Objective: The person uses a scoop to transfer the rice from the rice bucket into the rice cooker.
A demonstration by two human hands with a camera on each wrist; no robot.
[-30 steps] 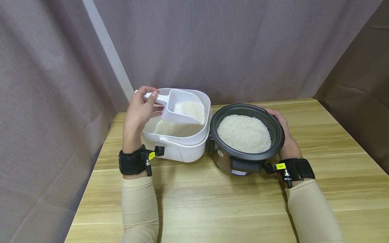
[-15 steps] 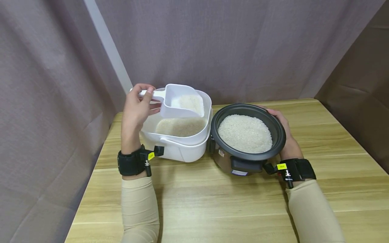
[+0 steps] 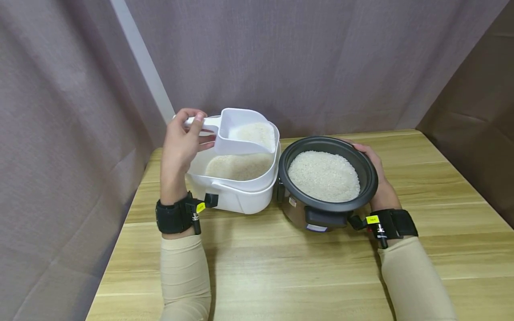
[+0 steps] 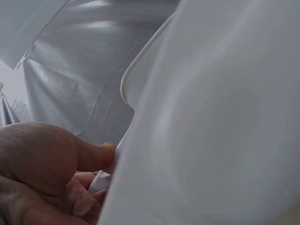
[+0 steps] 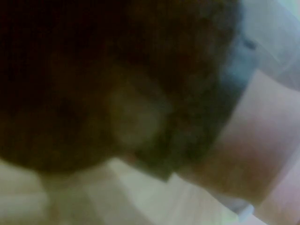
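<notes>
Staged recording booth, not a kitchen — grey curtains (image 3: 321, 58) all round, bare wooden table (image 3: 289, 267)

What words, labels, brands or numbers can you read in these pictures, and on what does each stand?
None can be read.
Yellow tag on left wristband: print too small to read.
Yellow tag on right wristband: print too small to read.
Pale label low on the rice cooker: too small to read.
</notes>
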